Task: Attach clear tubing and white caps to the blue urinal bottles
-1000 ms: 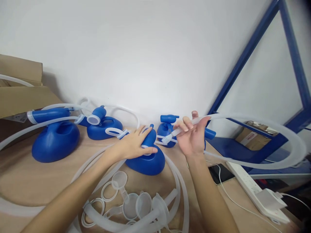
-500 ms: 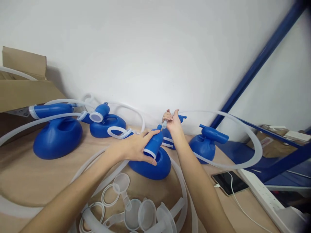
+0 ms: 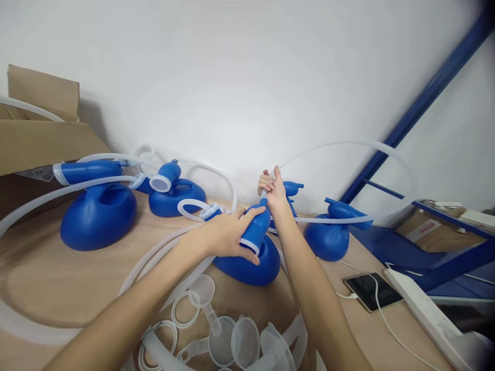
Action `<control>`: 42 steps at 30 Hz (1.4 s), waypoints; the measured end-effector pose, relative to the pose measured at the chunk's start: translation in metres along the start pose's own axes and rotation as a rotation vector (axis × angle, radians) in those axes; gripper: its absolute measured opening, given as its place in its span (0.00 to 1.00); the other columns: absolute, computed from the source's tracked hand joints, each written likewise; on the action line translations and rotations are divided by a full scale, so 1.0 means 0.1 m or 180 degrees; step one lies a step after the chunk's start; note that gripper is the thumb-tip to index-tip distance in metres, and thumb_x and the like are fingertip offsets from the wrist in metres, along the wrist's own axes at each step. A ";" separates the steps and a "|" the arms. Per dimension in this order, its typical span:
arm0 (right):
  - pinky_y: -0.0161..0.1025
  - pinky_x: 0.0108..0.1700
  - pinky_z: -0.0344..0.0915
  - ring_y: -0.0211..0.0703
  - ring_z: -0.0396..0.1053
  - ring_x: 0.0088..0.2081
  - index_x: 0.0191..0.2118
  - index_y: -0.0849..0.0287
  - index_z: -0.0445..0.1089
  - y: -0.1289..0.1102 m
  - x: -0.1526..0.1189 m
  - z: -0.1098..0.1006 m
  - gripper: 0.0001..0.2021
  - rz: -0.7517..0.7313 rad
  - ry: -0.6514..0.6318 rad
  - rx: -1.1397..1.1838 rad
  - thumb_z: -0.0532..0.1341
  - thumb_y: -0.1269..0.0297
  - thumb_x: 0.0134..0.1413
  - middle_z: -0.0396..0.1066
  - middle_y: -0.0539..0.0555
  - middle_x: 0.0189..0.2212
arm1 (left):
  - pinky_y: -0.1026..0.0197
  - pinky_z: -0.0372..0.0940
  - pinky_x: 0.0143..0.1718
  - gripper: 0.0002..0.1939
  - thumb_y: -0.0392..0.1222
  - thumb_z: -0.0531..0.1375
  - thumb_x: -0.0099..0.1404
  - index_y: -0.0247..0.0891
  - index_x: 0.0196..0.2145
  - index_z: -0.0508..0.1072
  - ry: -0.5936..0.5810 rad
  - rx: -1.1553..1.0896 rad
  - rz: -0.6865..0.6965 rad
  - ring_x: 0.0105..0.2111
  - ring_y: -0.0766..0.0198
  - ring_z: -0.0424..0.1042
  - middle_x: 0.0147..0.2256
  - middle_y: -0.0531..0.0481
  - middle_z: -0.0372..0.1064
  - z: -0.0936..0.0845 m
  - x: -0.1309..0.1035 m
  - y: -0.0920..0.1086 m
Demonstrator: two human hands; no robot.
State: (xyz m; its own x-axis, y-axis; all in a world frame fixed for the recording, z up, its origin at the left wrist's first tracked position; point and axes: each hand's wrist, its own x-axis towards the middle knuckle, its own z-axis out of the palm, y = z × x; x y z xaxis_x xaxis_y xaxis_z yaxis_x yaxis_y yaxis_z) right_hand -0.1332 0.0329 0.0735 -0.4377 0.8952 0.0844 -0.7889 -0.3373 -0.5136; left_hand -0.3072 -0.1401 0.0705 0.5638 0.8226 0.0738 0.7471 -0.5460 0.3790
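Note:
In the head view, my left hand is wrapped round the neck of a blue bottle that stands on the table near the middle. My right hand grips the end of a translucent tube at the small spout on top of that neck. The tube's end meets the spout there; how far it sits on is hidden by my fingers. From my right hand the tube loops out to the right and comes back behind my right forearm.
More blue bottles stand left, behind and right. Clear lids and rings lie in front. A cardboard box is at left; a phone with a cable and a white power strip at right, beside a blue metal frame.
The tube's end has come down from just above the spout to meet it. The tube's loop has swung upward. The whole view has shifted slightly, moving things to the right.

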 end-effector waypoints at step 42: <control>0.21 0.22 0.64 0.26 0.58 0.14 0.33 0.55 0.62 0.20 -0.32 0.21 0.15 0.0150 0.0461 -0.1009 0.71 0.63 0.61 0.53 0.34 0.12 | 0.43 0.72 0.45 0.63 0.74 0.67 0.55 0.41 0.76 0.46 0.0529 0.0891 -0.0043 0.46 0.30 0.80 0.47 0.31 0.79 0.13 0.03 0.06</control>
State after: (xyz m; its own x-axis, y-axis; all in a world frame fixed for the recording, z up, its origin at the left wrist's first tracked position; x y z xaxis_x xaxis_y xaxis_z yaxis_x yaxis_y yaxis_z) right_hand -0.1439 -0.0090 0.0787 -0.3867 0.9205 -0.0560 -0.5862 -0.2922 -0.7556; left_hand -0.2962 -0.1428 0.0613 0.5052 0.8322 0.2287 0.8350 -0.5383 0.1144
